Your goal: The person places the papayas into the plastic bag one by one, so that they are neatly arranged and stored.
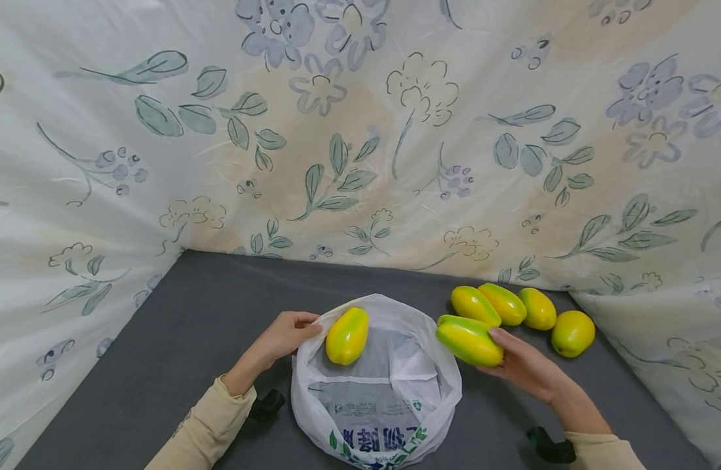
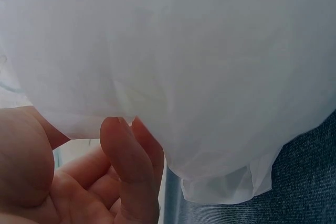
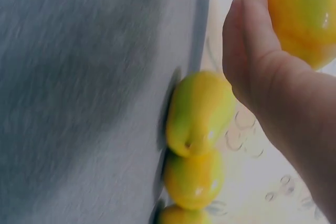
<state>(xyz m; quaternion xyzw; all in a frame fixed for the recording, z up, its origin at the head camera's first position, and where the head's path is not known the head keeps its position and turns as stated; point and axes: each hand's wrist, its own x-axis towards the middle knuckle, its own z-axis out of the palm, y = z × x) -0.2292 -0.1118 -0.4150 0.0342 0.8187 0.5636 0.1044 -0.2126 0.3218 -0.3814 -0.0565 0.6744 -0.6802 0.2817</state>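
A white plastic bag (image 1: 375,378) with its mouth spread wide stands on the dark table. My left hand (image 1: 287,339) pinches the left side of its rim; in the left wrist view the thumb and fingers (image 2: 128,166) hold the thin film's edge. One yellow-green papaya (image 1: 347,336) lies inside the mouth, against the left wall. My right hand (image 1: 528,365) grips another papaya (image 1: 469,341) by its right end, level with the bag's right rim. In the right wrist view this papaya (image 3: 304,14) appears at the top right, partly cut off by the frame.
Several more papayas lie in a row behind my right hand, the nearest papaya (image 1: 573,333) at the right end. Floral cloth (image 1: 360,130) hangs along the back and both sides of the dark table (image 1: 160,352).
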